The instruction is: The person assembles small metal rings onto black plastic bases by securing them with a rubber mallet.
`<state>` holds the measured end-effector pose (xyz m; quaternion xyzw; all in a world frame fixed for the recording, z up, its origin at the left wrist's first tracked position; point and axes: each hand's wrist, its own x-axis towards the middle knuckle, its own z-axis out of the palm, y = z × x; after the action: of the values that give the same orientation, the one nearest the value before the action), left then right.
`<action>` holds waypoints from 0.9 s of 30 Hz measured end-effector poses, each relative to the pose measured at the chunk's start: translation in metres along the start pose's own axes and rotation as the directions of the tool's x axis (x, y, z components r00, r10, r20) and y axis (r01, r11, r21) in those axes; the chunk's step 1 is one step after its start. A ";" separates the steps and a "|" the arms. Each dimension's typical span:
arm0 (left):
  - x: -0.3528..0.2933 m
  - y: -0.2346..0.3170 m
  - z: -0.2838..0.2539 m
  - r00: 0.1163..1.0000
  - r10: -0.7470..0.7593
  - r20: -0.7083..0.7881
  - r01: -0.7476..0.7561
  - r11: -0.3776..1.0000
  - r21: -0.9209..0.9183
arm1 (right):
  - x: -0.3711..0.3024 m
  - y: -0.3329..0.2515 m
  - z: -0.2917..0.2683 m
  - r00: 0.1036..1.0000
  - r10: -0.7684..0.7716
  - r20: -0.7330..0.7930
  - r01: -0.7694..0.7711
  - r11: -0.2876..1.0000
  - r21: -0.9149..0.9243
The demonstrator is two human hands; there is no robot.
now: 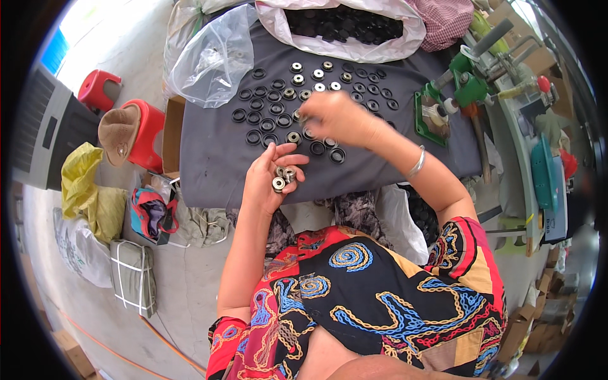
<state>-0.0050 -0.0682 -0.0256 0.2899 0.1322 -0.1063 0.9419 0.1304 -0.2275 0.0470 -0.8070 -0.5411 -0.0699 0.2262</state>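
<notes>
My left hand (265,178) is turned palm up near the table's front edge, cradling several small silver bearings (278,184) in its half-curled fingers. Over the middle of the table, my right hand (339,119) is pinched closed and slightly blurred. At its fingertips a silver bearing (297,116) shows, partly hidden, down among the rings. Black rings (253,137) lie in loose rows on the grey cloth. Several in the middle and far rows have silver bearings (318,75) seated in them; the left ones show open centres.
An open white sack (415,44) of black parts lies at the far edge, with a clear plastic bag (221,76) of metal parts to its left. A green hand press (468,88) stands at the right. Red stools (149,142) and bundles are on the left floor.
</notes>
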 end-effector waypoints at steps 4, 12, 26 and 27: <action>-0.003 0.001 0.004 0.999 -0.012 0.044 0.013 1.000 -0.017 | -0.007 0.111 -0.027 0.907 0.374 -0.192 -0.382 0.924 -0.001; -0.012 0.003 0.001 0.998 -0.002 0.067 0.004 1.000 -0.024 | -0.004 0.184 -0.024 0.762 0.644 -0.067 -0.644 0.746 -0.169; -0.018 0.005 0.003 0.997 0.027 0.078 -0.025 1.000 -0.016 | 0.014 0.188 -0.022 0.804 0.594 0.011 -0.572 0.780 -0.253; -0.017 0.005 0.004 0.996 0.029 0.079 -0.028 0.999 -0.016 | 0.012 0.189 -0.022 0.807 0.590 0.010 -0.569 0.782 -0.253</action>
<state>-0.0189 -0.0638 -0.0148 0.2806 0.0912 -0.1032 0.9499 0.3096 -0.2862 0.0160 -0.9575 -0.2638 -0.0257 0.1141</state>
